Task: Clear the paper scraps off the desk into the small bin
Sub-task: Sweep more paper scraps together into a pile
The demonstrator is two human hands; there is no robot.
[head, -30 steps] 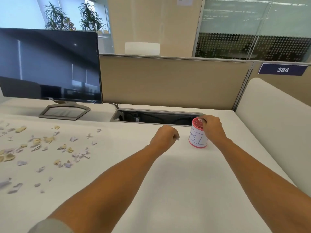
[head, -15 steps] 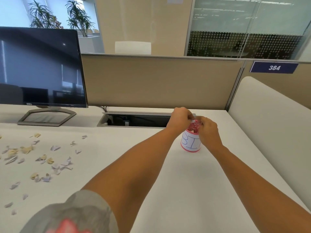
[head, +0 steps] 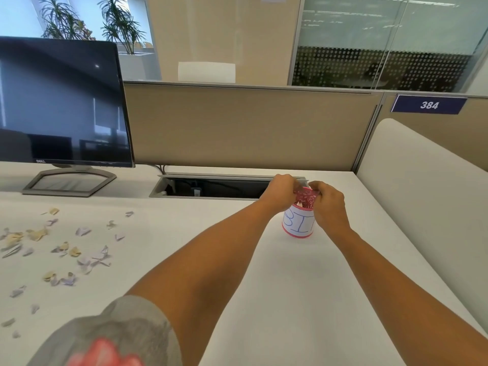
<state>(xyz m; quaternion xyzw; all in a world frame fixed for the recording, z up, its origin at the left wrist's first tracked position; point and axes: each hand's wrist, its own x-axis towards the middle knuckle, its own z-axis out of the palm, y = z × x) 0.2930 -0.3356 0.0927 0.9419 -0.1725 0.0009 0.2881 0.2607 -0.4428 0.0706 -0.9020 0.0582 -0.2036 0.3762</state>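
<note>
A small pink bin (head: 298,225) with a white label marked in blue stands on the white desk (head: 290,299) at the far right. Its red patterned lid (head: 304,198) is tilted up at the top. My right hand (head: 330,204) grips the lid from the right side. At the lid's left edge my left hand (head: 280,192) has curled fingers that pinch a small pale paper scrap (head: 298,184) over the bin's mouth. Several yellow and lilac paper scraps (head: 84,257) lie scattered on the desk's left part.
A dark monitor (head: 63,101) on a grey stand sits at the back left. An open cable trough (head: 211,187) runs along the desk's back edge, just behind the bin. A beige back panel and a white side partition (head: 422,207) close off the desk.
My left hand has travelled right from the desk surface up to the bin's top. The lid now stands tilted between both hands. The view has shifted right.
</note>
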